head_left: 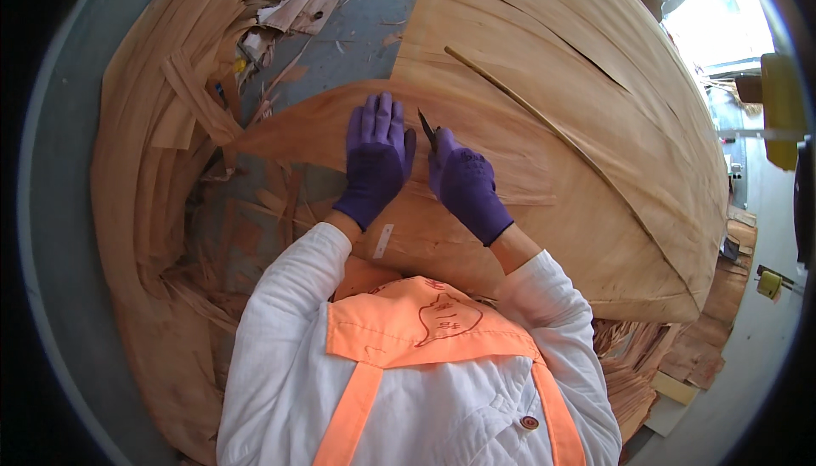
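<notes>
A reddish-brown veneer sheet [289, 126] with a curved edge lies over larger, paler sheets [544, 58]. My left hand [376, 156], in a purple glove, lies flat on the reddish sheet with its fingers stretched. Just right of it, my right hand [461, 177], also gloved in purple, grips a dark-bladed knife [425, 122], its blade pointing up and left over the sheet. A long thin wooden stick [561, 139] runs diagonally on the pale sheets to the right. A small white strip [383, 240] lies below my hands.
Heaped veneer strips [144, 177] fill the left side, with scraps on a blue-grey surface [323, 50] at the upper middle. At the right edge are yellow fittings [779, 109], a pale metal surface [769, 321] and stacked wood pieces [697, 351].
</notes>
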A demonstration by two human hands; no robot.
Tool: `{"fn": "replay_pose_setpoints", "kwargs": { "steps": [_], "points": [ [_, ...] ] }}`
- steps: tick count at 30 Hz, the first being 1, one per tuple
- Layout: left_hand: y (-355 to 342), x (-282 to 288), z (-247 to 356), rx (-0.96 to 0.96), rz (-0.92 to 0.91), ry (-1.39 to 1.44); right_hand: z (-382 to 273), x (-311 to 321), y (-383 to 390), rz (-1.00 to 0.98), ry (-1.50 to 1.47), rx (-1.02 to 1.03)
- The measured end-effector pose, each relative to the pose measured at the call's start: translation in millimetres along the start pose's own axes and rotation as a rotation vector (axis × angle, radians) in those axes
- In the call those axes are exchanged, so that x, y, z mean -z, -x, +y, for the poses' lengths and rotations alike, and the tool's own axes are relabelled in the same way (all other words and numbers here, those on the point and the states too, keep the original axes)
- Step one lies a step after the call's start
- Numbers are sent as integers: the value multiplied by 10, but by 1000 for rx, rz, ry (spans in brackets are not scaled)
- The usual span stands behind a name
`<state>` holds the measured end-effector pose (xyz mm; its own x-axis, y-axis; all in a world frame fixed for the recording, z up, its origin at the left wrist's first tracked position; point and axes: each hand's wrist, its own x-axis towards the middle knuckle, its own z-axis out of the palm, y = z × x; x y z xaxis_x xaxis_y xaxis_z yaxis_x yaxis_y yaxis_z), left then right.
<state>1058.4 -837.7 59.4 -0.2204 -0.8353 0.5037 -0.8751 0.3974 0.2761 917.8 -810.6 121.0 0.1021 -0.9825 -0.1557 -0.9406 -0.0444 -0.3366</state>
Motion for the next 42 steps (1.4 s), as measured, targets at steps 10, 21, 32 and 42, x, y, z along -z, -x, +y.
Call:
{"fn": "replay_pose_setpoints", "kwargs": {
  "steps": [10, 21, 32, 42],
  "points": [
    [41, -47, -20, -20, -52, -109, -151, 19, -225, -86, 58, 44],
    [13, -52, 42, -25, -13, -166, 272, -20, 141, -123, 93, 164],
    [-18, 112, 180, -168, -63, 39, 925, 420, 293, -247, 191, 408],
    [118, 39, 426, -246, -170, 161, 1193, 613, 2, -289, 434, 535]
  ]
}}
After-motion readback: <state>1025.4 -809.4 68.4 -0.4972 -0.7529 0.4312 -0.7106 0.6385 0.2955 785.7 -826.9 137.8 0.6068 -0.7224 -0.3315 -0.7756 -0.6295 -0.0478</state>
